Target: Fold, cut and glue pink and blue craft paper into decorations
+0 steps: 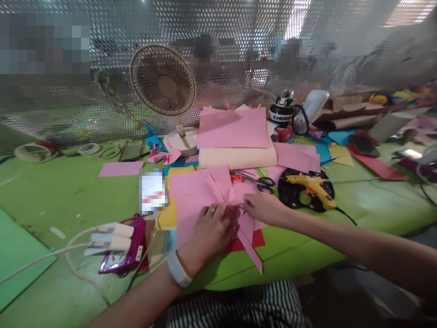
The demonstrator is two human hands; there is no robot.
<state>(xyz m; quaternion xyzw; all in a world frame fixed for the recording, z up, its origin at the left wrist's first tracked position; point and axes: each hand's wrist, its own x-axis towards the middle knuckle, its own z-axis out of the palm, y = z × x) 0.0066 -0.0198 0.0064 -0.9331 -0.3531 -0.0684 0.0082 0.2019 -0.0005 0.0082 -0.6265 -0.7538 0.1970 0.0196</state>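
A folded pink paper piece (251,250) with narrow pointed strips lies over flat pink sheets (187,196) at the table's front. Above it my left hand (215,228) has its fingers bent down, closed on the folded paper. From the right, my right hand (262,208) meets the same piece with its fingers pinched together. A small greyish tip shows at those fingers, too small to name. The fingertips of my left hand are partly hidden. Just behind the hands lie black-handled scissors (265,184), and a red paper (257,241) shows under the pink piece.
A yellow glue gun (312,186) rests on a round black tray (285,193) at right. To the left are a purple power strip (136,228) with white plugs and cables, and a blurred-out bright item. Behind stand a fan (167,84), stacked pink paper (234,130) and a black jug (282,111).
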